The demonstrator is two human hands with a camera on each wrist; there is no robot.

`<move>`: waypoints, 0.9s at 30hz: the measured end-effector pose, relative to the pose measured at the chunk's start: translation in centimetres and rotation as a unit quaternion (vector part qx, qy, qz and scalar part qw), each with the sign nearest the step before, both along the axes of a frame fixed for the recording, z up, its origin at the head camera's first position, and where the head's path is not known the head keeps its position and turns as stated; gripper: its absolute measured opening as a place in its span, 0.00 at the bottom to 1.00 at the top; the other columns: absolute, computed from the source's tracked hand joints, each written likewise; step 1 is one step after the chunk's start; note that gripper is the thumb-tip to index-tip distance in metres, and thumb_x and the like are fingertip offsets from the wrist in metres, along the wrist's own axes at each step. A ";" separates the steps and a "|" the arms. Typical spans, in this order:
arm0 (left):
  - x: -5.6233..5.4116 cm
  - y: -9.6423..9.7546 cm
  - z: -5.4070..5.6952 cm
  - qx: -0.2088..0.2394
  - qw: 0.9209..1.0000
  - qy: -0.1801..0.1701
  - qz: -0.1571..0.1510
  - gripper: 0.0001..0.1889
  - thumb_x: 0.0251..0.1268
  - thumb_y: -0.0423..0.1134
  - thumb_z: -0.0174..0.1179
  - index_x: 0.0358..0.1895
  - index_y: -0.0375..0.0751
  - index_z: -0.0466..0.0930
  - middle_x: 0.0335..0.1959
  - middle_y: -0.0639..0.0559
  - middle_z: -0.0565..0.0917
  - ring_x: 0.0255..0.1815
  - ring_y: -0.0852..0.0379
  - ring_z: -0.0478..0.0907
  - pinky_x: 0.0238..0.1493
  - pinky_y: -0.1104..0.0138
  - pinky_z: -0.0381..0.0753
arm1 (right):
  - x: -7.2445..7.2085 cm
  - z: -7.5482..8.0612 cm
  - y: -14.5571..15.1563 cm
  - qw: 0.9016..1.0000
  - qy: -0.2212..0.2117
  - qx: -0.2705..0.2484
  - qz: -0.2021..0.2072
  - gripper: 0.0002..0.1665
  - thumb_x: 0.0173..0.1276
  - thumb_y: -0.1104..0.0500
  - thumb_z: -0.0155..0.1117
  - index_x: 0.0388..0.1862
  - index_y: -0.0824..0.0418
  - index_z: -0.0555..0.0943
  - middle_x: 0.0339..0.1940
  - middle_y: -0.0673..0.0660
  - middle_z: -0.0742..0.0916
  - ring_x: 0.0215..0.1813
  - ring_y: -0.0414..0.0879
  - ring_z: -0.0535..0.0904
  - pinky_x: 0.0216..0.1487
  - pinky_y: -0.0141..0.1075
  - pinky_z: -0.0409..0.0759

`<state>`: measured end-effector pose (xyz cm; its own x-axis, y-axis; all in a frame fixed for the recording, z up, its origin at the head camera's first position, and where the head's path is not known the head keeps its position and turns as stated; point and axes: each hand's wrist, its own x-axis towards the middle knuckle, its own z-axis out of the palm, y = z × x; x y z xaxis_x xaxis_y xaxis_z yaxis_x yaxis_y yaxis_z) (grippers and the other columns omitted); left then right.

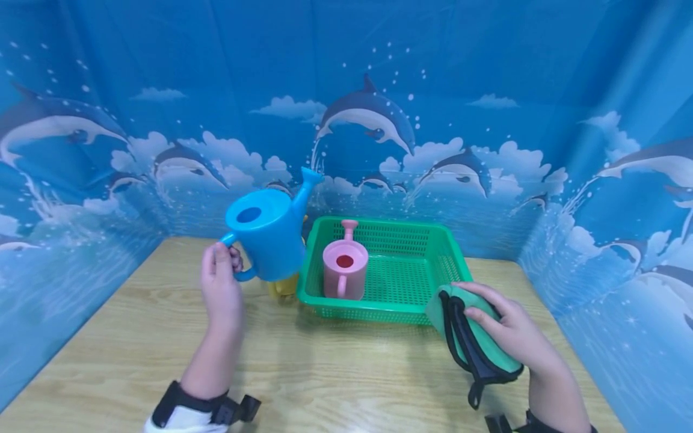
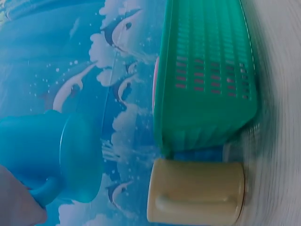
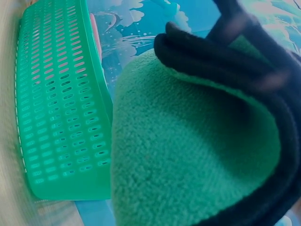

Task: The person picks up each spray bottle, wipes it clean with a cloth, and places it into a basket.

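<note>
The left hand (image 1: 221, 276) grasps the blue watering can (image 1: 271, 237) by its handle, raised above the table (image 1: 335, 379) left of the green basket (image 1: 379, 308). That can hides much of the yellow can (image 2: 195, 190) standing on the table just beside the basket. A pink watering can (image 1: 354, 281) stands inside, at the basket's left. The right hand (image 1: 511, 328) grips a folded green cloth (image 1: 489, 346) that blocks sight of the basket's near right corner; a dolphin-print curtain (image 1: 460, 48) rises behind.

Basket (image 1: 390, 308) on table (image 1: 352, 373) | watering can (image 1: 354, 278) inside left | raised can (image 1: 273, 240) left | cloth (image 1: 491, 340) right-front
</note>
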<state>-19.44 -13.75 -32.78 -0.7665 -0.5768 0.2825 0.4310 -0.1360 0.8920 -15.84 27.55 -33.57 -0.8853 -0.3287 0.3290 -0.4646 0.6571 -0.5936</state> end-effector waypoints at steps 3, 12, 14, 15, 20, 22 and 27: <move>0.5 0.9 0.0 0.002 1.000 -0.007 -0.025 0.16 0.78 0.47 0.42 0.29 0.45 0.68 0.23 0.57 0.67 0.29 0.61 0.65 0.37 0.72 0.67 | 0.1 0.0 0.0 1.000 0.004 0.000 -0.004 0.23 0.74 0.58 0.55 0.67 0.49 0.72 0.65 0.48 0.77 0.61 0.18 0.64 0.54 0.18 0.69; 2.3 3.5 0.2 0.041 0.994 -0.049 -0.090 0.18 0.77 0.51 0.41 0.30 0.43 0.66 0.23 0.57 0.64 0.28 0.62 0.62 0.36 0.71 0.65 | 0.0 -0.1 0.0 1.000 0.007 -0.003 0.010 0.24 0.74 0.59 0.54 0.68 0.48 0.71 0.65 0.49 0.78 0.61 0.18 0.65 0.54 0.19 0.70; 2.7 3.9 0.3 0.042 0.992 -0.054 -0.103 0.19 0.76 0.52 0.41 0.30 0.43 0.66 0.23 0.57 0.63 0.28 0.62 0.62 0.35 0.72 0.64 | -0.1 0.0 0.0 1.000 0.011 -0.004 0.012 0.25 0.74 0.60 0.54 0.68 0.47 0.71 0.65 0.49 0.78 0.61 0.19 0.66 0.54 0.20 0.71; 2.8 4.2 0.2 0.042 0.992 -0.055 -0.108 0.19 0.76 0.52 0.41 0.30 0.43 0.66 0.23 0.57 0.63 0.28 0.62 0.61 0.35 0.71 0.64 | -0.1 0.0 0.0 1.000 0.015 -0.003 0.013 0.25 0.74 0.60 0.55 0.68 0.47 0.71 0.65 0.48 0.78 0.60 0.19 0.66 0.54 0.19 0.71; 3.5 5.2 0.1 0.037 0.987 -0.062 -0.142 0.17 0.79 0.48 0.39 0.31 0.41 0.65 0.23 0.55 0.62 0.28 0.61 0.61 0.36 0.71 0.65 | -0.1 0.0 -0.1 1.000 0.025 0.005 0.008 0.25 0.74 0.61 0.55 0.68 0.47 0.71 0.65 0.47 0.78 0.60 0.20 0.66 0.54 0.19 0.70; 3.6 5.6 0.0 0.034 0.986 -0.061 -0.154 0.17 0.79 0.46 0.39 0.31 0.41 0.66 0.24 0.55 0.62 0.28 0.62 0.61 0.37 0.72 0.65 | -0.1 0.0 -0.2 1.000 0.022 0.006 0.006 0.25 0.74 0.60 0.55 0.68 0.47 0.71 0.65 0.45 0.77 0.61 0.20 0.66 0.55 0.19 0.69; 3.4 6.7 -0.5 0.046 0.981 -0.050 -0.180 0.16 0.79 0.43 0.39 0.30 0.41 0.67 0.23 0.56 0.61 0.27 0.63 0.60 0.35 0.73 0.64 | 0.0 0.0 -0.4 1.000 0.016 0.001 -0.002 0.24 0.74 0.59 0.55 0.67 0.49 0.71 0.65 0.38 0.76 0.61 0.18 0.65 0.54 0.17 0.68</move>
